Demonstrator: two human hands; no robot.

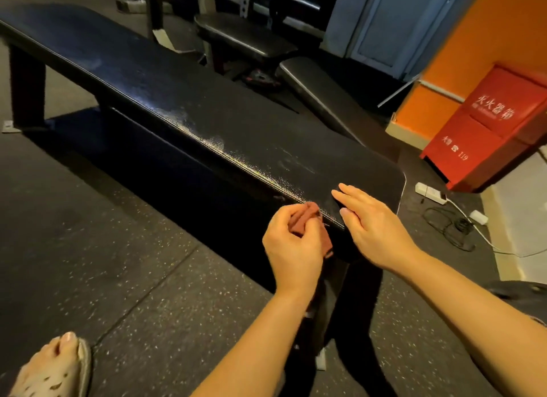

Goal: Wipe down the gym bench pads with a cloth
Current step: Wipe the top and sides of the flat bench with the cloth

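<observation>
Bunching cloth (pixel 305 219) in curled left hand (pixel 291 248) at near edge of bench pad (pixel 236 124), ready for wiping; resting right hand (pixel 373 225) flat, fingers straight, on pad, probably steadying.

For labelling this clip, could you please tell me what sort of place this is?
Most likely a gym: a long flat black padded bench, a second black inclined bench behind it, and speckled dark rubber flooring.

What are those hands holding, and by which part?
Left hand grips a red cloth round its bunched middle. Right hand holds nothing, flat on the pad.
</observation>
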